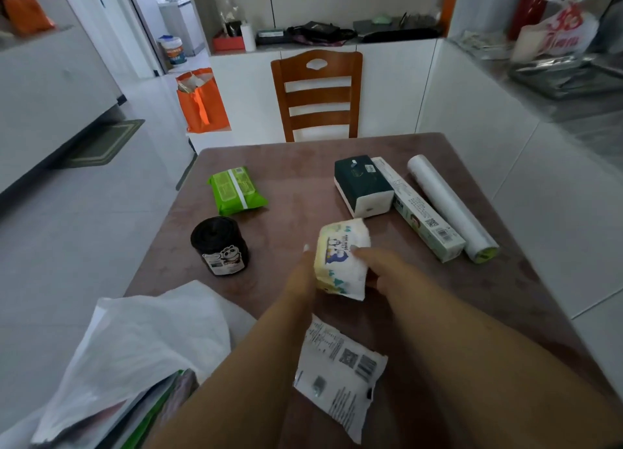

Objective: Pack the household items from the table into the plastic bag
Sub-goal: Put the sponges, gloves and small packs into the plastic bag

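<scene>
A small white tissue pack [340, 263] with a blue cartoon print is held just above the brown table [286, 165]. My left hand [301, 276] grips its left side and my right hand [381, 266] its right side. The white plastic bag [141, 340] lies crumpled at the table's near left corner, with something green showing in its mouth. On the table lie a green wipes pack [236, 190], a black bag roll [219, 244], a dark green tissue pack [362, 185], a long box [421, 212], a white film roll [448, 206] and a flat white packet [340, 378].
A wooden chair [317, 94] stands at the table's far edge. An orange bag [202, 101] sits on the floor behind it to the left. White cabinets run along the back and the right side.
</scene>
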